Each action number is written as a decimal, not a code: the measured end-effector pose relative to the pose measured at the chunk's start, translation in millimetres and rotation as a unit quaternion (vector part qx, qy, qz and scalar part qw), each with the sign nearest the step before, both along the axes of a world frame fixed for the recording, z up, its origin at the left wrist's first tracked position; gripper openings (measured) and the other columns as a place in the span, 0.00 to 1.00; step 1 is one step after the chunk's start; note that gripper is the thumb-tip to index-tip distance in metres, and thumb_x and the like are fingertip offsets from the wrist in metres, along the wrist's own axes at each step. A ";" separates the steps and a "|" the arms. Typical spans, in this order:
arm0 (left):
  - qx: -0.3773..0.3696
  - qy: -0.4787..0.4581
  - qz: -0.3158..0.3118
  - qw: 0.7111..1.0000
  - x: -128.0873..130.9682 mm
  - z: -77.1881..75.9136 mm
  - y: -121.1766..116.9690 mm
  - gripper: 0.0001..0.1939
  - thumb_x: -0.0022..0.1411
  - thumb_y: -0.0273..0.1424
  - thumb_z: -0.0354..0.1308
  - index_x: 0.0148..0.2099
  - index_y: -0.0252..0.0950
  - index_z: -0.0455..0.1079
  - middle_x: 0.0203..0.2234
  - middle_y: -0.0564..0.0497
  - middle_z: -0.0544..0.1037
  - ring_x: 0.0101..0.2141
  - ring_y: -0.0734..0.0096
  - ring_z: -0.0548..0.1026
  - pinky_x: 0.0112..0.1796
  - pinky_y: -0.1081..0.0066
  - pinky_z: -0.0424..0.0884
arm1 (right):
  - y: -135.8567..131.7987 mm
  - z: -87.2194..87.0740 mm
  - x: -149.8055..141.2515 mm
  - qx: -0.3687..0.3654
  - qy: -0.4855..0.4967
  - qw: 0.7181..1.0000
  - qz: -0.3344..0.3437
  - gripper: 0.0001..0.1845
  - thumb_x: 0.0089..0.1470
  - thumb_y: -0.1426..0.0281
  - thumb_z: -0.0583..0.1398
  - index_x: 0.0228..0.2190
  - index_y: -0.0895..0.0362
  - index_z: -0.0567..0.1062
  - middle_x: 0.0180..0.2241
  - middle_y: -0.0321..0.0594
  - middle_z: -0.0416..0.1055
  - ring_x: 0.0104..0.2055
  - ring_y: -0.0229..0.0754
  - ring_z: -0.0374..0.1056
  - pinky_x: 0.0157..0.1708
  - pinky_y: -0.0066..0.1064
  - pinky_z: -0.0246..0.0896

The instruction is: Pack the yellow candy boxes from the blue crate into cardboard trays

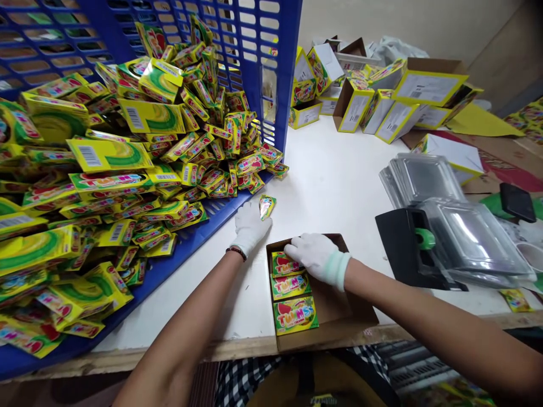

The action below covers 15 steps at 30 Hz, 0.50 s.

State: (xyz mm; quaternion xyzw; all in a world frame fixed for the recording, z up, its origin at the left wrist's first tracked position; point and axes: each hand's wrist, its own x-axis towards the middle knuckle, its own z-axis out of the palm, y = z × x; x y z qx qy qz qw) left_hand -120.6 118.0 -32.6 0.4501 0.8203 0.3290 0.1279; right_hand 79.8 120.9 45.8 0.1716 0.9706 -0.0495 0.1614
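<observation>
My left hand (pixel 249 227), in a white glove, pinches a small yellow-green candy sachet (pixel 267 206) just in front of the tipped blue crate (pixel 280 68). My right hand (pixel 314 255), also gloved, rests with curled fingers on the topmost sachet inside a shallow brown cardboard box (pixel 339 316). Three sachets (pixel 292 288) lie overlapping in a row along the box's left side. The crate spills a large heap of sachets and yellow cartons (pixel 127 158) onto the white table (pixel 331 181).
A black tape dispenser (pixel 403 249) with a green roll stands right of the box, beside stacks of clear plastic trays (pixel 466 237). Open yellow cartons (pixel 382 102) crowd the far table. A dark phone (pixel 516 202) lies at the right.
</observation>
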 end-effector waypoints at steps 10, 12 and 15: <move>0.215 -0.238 0.020 0.947 23.4 21.0 -80.4 0.29 0.59 0.39 0.58 0.60 0.33 0.60 0.56 0.39 0.72 0.53 0.60 0.74 0.54 0.61 0.71 | -3.6 -5.2 21.4 -0.072 0.131 0.988 -0.047 0.15 0.63 0.77 0.51 0.45 0.57 0.74 0.42 0.45 0.69 0.44 0.45 0.62 0.42 0.34 0.57; 0.261 -0.289 0.032 0.921 38.4 32.5 -94.2 0.29 0.57 0.39 0.62 0.58 0.33 0.63 0.55 0.39 0.73 0.54 0.59 0.74 0.55 0.59 0.70 | -6.8 -3.9 19.4 -0.049 0.106 0.992 -0.045 0.15 0.64 0.76 0.50 0.44 0.57 0.75 0.41 0.47 0.69 0.43 0.46 0.62 0.41 0.35 0.57; 0.282 -0.295 0.043 0.912 64.6 43.9 -110.2 0.28 0.59 0.40 0.61 0.58 0.34 0.63 0.56 0.39 0.72 0.55 0.59 0.72 0.56 0.60 0.69 | -14.6 -10.9 18.3 -0.054 0.074 0.995 -0.034 0.13 0.63 0.68 0.55 0.46 0.56 0.75 0.45 0.49 0.67 0.44 0.49 0.62 0.40 0.37 0.58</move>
